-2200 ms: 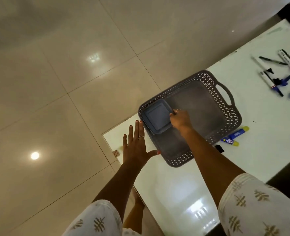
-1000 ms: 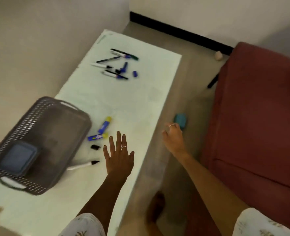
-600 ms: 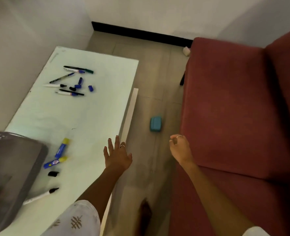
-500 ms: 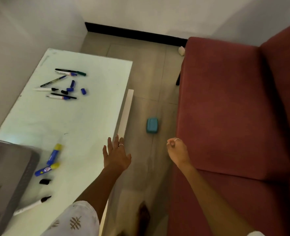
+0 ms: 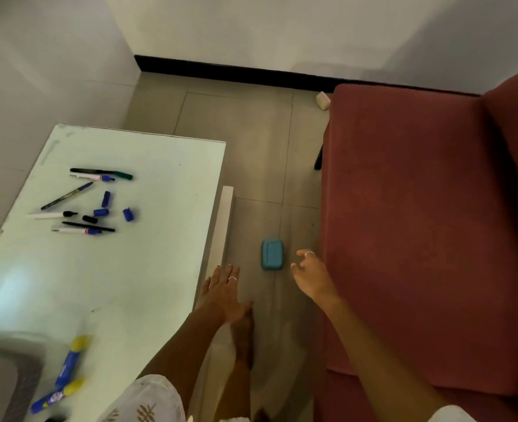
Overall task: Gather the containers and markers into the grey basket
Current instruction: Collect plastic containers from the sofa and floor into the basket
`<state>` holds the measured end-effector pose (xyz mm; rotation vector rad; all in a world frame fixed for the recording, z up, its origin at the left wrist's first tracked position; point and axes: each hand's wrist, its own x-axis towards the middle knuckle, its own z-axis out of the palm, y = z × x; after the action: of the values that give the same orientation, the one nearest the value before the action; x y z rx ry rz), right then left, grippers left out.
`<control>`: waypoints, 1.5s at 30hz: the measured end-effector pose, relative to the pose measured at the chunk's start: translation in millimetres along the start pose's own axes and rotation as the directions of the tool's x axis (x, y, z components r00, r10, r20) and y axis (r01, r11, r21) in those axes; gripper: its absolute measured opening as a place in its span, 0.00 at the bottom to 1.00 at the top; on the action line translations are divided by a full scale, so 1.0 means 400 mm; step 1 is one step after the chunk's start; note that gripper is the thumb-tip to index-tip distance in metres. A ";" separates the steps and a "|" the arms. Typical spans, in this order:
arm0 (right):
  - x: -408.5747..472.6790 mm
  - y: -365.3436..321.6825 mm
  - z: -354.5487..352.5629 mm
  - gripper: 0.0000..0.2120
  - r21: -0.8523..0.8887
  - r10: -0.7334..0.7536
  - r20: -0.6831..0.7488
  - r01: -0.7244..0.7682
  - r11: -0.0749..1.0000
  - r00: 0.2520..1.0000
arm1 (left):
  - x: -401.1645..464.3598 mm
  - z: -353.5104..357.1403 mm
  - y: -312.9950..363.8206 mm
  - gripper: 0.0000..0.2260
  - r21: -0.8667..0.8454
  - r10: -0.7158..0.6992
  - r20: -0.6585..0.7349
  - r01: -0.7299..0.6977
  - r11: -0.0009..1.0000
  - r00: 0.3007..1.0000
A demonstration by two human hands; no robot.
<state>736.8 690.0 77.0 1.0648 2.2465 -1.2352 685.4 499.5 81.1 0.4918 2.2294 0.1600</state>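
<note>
Small teal rounded-rectangle plastic container point(image 5: 272, 254) sitting on the grey tiled floor point(image 5: 251, 166), between white glossy surface point(image 5: 114, 269) and dark red sofa point(image 5: 419, 223). Right hand point(image 5: 311, 277) just beside it, fingers loosely spread, holding nothing. Left hand point(image 5: 224, 292) flat, fingers straight. Scattered markers point(image 5: 81, 202) on surface; grey basket point(image 5: 5, 370) corner bottom left.

Between the white table point(image 5: 123, 269) and the red sofa point(image 5: 419, 239) runs a narrow strip of bare floor point(image 5: 251, 141). The teal container point(image 5: 272, 254) lies in it, just ahead of the fingers of the right hand point(image 5: 311, 277), nothing between them. The sofa edge crowds those fingers on their right; the left hand point(image 5: 224, 292) and the table's side panel point(image 5: 221, 233) close the left.
</note>
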 end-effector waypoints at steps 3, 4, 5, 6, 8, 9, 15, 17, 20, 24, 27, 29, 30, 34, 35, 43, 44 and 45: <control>0.088 -0.037 0.003 0.21 0.027 0.097 0.027 -0.098 0.995 0.995 | 0.084 -0.041 0.022 0.38 -0.167 -0.004 -0.006 0.003 0.986 1.000; 0.126 -0.038 0.014 0.21 0.027 0.120 0.042 -0.122 0.992 0.992 | 0.120 -0.043 0.027 0.37 -0.224 -0.015 -0.004 0.014 0.974 1.000; 0.163 -0.033 0.029 0.21 0.021 0.143 0.057 -0.144 0.989 0.988 | 0.155 -0.041 0.032 0.36 -0.258 -0.029 -0.001 0.027 0.966 1.000; 0.201 -0.024 0.049 0.22 0.010 0.164 0.079 -0.165 0.986 0.983 | 0.191 -0.032 0.034 0.36 -0.275 -0.044 0.004 0.043 0.961 0.999; 0.267 0.006 0.096 0.21 -0.014 0.198 0.133 -0.198 0.980 0.971 | 0.266 -0.010 0.028 0.35 -0.274 -0.070 0.025 0.074 0.959 0.997; 0.308 0.029 0.125 0.21 -0.031 0.213 0.152 -0.211 0.977 0.965 | 0.317 0.008 0.020 0.34 -0.267 -0.079 0.033 0.085 0.960 0.996; 0.565 0.176 0.313 0.24 -0.101 0.274 0.124 -0.263 0.960 0.954 | 0.606 0.159 -0.055 0.32 -0.359 -0.176 0.030 0.175 0.917 0.984; 0.641 0.208 0.368 0.31 -0.141 0.278 0.092 -0.264 0.954 0.956 | 0.675 0.220 -0.077 0.32 -0.418 -0.213 0.032 0.207 0.885 0.976; 0.731 0.247 0.435 0.39 -0.197 0.281 0.094 -0.259 0.946 0.955 | 0.736 0.306 -0.107 0.31 -0.402 -0.251 0.003 0.231 0.886 0.968; 0.826 0.280 0.504 0.47 -0.224 0.300 0.117 -0.269 0.937 0.947 | 0.775 0.388 -0.134 0.32 -0.342 -0.289 0.022 0.278 0.897 0.957; 0.878 0.290 0.558 0.50 -0.205 0.319 0.087 -0.296 0.933 0.944 | 0.807 0.417 -0.148 0.33 -0.376 -0.331 0.058 0.327 0.867 0.942; 0.899 0.299 0.579 0.48 -0.219 0.317 0.057 -0.298 0.929 0.947 | 0.821 0.431 -0.155 0.32 -0.394 -0.334 0.062 0.331 0.858 0.940; 0.906 0.306 0.580 0.46 -0.222 0.315 0.044 -0.299 0.928 0.948 | 0.825 0.434 -0.155 0.32 -0.411 -0.337 0.070 0.335 0.848 0.939; 0.896 0.313 0.535 0.39 -0.050 0.293 0.041 -0.291 0.956 0.955 | 0.806 0.415 -0.140 0.29 -0.433 -0.389 0.066 0.378 0.818 0.919; 0.880 0.306 0.512 0.39 0.039 0.277 0.037 -0.279 0.960 0.960 | 0.792 0.402 -0.129 0.28 -0.421 -0.393 0.053 0.377 0.825 0.918; 0.640 0.113 0.260 0.36 0.648 0.204 -0.053 -0.121 0.752 0.978 | 0.584 0.149 0.041 0.22 -0.790 -0.435 0.153 0.375 0.486 0.887; 0.604 0.074 0.227 0.37 0.699 0.179 -0.049 -0.095 0.709 0.983 | 0.548 0.101 0.061 0.23 -0.840 -0.448 0.150 0.352 0.413 0.882; 0.561 0.032 0.194 0.38 0.733 0.147 -0.030 -0.078 0.676 0.989 | 0.506 0.047 0.085 0.24 -0.894 -0.453 0.154 0.319 0.314 0.878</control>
<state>597.6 728.5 -111.8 1.5153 1.6809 -2.1539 592.0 610.4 -65.2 -0.7063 1.9125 1.1114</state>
